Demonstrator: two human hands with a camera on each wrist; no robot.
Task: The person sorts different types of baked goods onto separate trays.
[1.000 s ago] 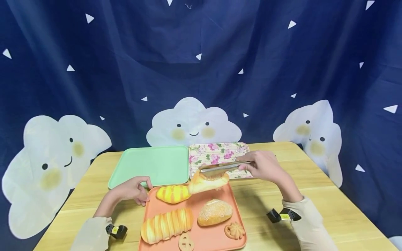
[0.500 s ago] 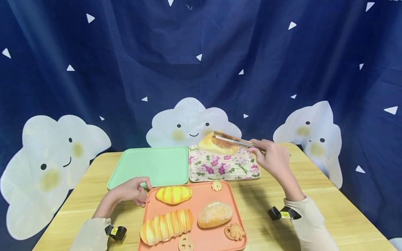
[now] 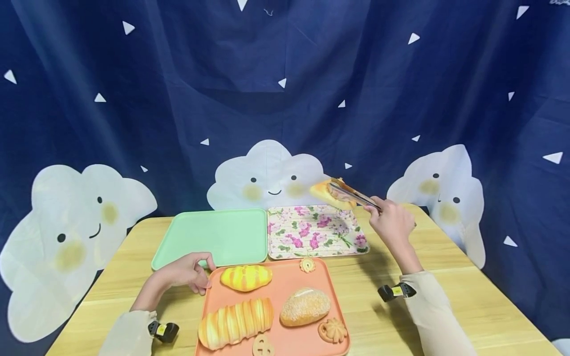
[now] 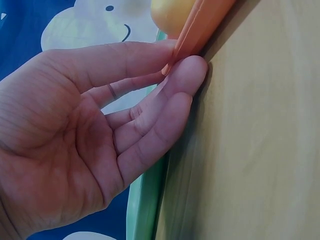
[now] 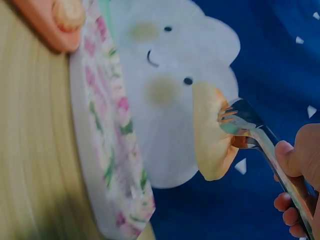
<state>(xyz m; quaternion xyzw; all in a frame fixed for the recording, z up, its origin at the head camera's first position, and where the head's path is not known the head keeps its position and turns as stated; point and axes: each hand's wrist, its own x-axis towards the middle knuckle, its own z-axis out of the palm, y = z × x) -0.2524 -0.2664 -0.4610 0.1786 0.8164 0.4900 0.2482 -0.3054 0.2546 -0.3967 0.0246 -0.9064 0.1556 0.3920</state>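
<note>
My right hand (image 3: 392,222) grips metal tongs (image 3: 362,199), whose ends clamp a golden bread piece (image 3: 321,193) in the air. The bread hangs above the far right part of the floral tray (image 3: 307,235); the right wrist view shows the bread (image 5: 206,135) apart from that tray. With thumb and fingers, my left hand (image 3: 184,272) pinches the far left corner of the orange tray (image 3: 285,277). In the left wrist view the tray's rim (image 4: 197,30) lies between the fingertips. The tongs' tips are partly hidden against the bread.
On the orange tray lie a striped yellow bread (image 3: 246,278), a long ridged loaf (image 3: 236,324), a dusted oval roll (image 3: 305,306) and several cookies, one a pretzel shape (image 3: 263,346). A green tray (image 3: 213,237) adjoins the floral one. A blue curtain (image 3: 285,113) hangs behind the wooden table (image 3: 401,306).
My right hand has lifted the bread with the tongs off the orange tray's far right side, then carried it away and rightward over the floral tray. My left hand has stayed in place.
</note>
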